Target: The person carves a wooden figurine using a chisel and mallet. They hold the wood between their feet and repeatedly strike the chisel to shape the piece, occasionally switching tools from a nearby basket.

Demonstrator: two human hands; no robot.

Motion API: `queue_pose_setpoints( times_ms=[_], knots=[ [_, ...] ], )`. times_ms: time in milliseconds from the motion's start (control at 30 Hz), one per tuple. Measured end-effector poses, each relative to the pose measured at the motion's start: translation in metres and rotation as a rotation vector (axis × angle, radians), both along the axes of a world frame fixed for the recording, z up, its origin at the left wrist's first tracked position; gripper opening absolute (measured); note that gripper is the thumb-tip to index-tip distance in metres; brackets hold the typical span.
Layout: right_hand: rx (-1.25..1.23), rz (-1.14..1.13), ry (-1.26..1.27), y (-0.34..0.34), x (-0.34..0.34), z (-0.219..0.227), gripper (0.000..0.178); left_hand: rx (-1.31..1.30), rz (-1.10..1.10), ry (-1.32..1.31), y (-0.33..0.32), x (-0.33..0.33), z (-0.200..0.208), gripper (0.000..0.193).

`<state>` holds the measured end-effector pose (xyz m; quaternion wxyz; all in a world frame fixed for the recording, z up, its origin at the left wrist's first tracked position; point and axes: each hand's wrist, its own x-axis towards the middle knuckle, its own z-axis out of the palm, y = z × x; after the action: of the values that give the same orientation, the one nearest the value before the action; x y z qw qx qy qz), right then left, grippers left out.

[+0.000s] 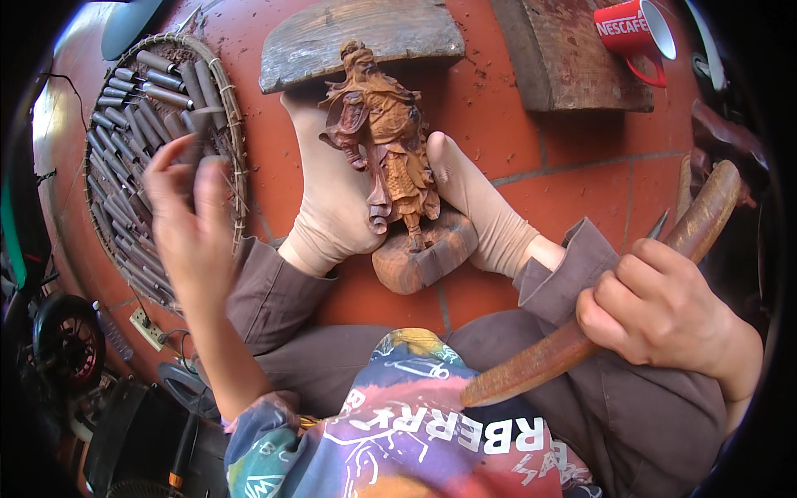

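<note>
A carved wooden statuette of a bearded, robed figure [390,124] leans back on a rounded wooden base [423,257], between my two stockinged feet. My left hand [191,199] is over the near right side of a round wicker basket [237,124] full of chisels [124,178]. Its fingers are apart and slightly blurred. A dark handle shows between them, but whether they touch it I cannot tell. On the right, my right hand [647,303] is wrapped round a long curved wooden club [531,365]. A pointed metal tip [658,224] sticks out beside the knuckles, its other end hidden.
Behind the statuette, a worn wooden block [357,41] sits on the red tiles [573,195]. A red mug [635,37] stands on a thick wooden slab [573,75]. A power strip [147,330] and a black wheel [68,344] are at left. Wood shavings dot the floor.
</note>
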<state>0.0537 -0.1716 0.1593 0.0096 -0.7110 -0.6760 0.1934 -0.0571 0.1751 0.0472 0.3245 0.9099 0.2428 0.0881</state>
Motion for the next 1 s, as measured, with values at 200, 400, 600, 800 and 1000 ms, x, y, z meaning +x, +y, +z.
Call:
queue_pose_setpoints(
  times_ms=[200, 400, 600, 800, 1000],
  knots=[
    [0.165, 0.060, 0.027, -0.001, 0.007, -0.017, 0.020, -0.123, -1.129, -0.448, -0.122, 0.005, -0.009, 0.028],
    [0.024, 0.077, 0.028, -0.002, 0.004, -0.013, 0.026, -0.353, -1.085, -0.534, -0.146, 0.017, -0.050, 0.044],
    [-0.050, 0.062, 0.096, -0.003, 0.007, -0.014, 0.029, -0.399, -1.066, -0.609, -0.146, 0.026, -0.066, 0.031],
    [-0.065, 0.059, 0.114, -0.003, 0.006, -0.015, 0.030, -0.381, -1.047, -0.632, -0.145, 0.026, -0.068, 0.027],
    [-0.068, 0.042, 0.119, -0.002, 0.005, -0.015, 0.031, -0.398, -1.027, -0.630, -0.146, 0.027, -0.071, 0.023]
  ],
)
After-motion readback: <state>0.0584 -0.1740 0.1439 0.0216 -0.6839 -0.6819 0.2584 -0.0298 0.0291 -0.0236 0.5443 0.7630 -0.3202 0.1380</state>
